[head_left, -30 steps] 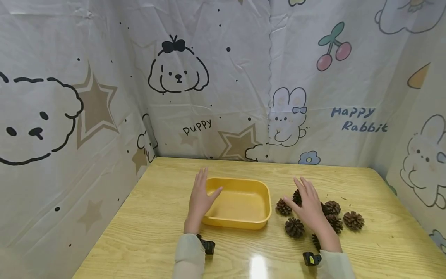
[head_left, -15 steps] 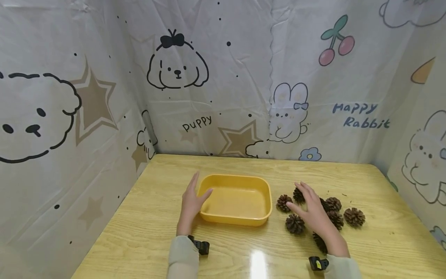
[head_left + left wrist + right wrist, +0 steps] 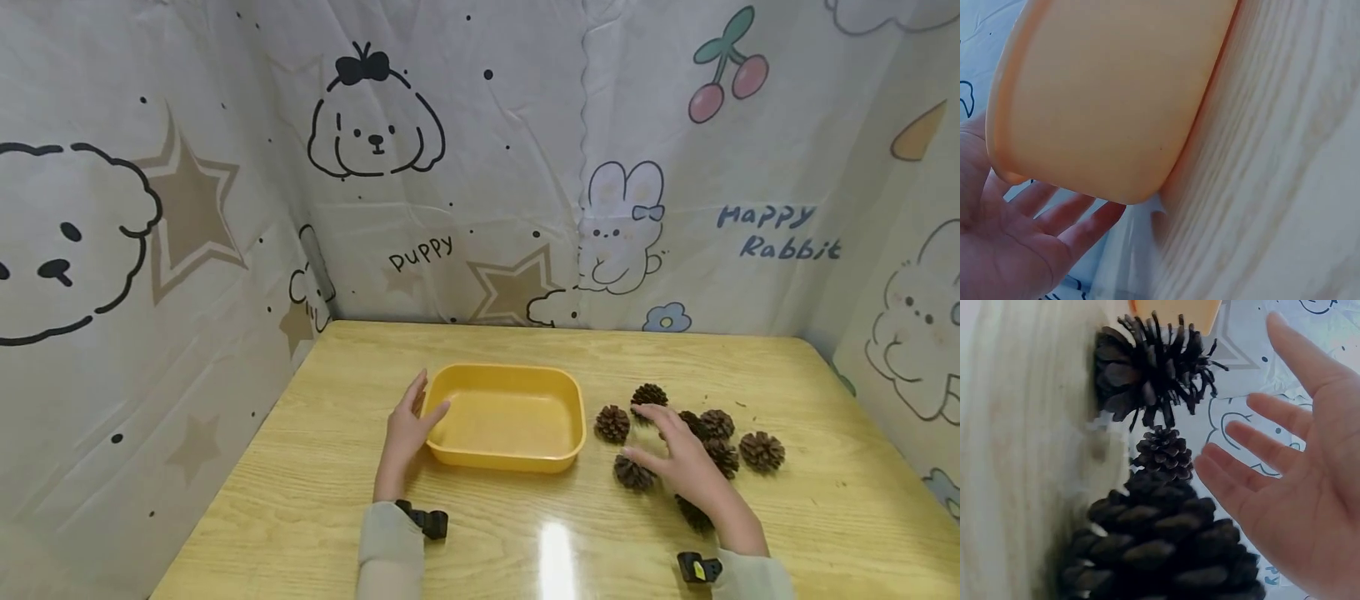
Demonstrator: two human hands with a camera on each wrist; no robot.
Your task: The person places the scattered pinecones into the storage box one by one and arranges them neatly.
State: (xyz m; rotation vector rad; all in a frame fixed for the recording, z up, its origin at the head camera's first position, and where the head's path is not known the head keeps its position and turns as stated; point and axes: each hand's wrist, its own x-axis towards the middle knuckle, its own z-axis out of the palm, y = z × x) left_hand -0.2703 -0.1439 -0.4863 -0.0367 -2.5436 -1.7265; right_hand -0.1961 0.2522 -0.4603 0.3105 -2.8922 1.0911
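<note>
Tray [image 3: 506,421] of yellow colour is set just right of the left grip [image 3: 406,430] and well left of the right grip [image 3: 681,457]. The left grip is held wide at the tray's left end, its thumb laid over the rim and its fingers [image 3: 1094,229] spread at the outside of the wall; whether any pressure is applied cannot be told. The right grip is also held wide, above pine cones [image 3: 762,452] that are scattered on the wooden surface [image 3: 495,529]. One cone is seen left of that grip, one just past its fingertips, one beside its thumb, one partly hidden by its wrist, and four to its right. Beyond both grips a printed cloth [image 3: 487,192] is hung, on which "puppy" and "Happy Rabbit" can be read. A black device [image 3: 433,525] is strapped at each wrist.
</note>
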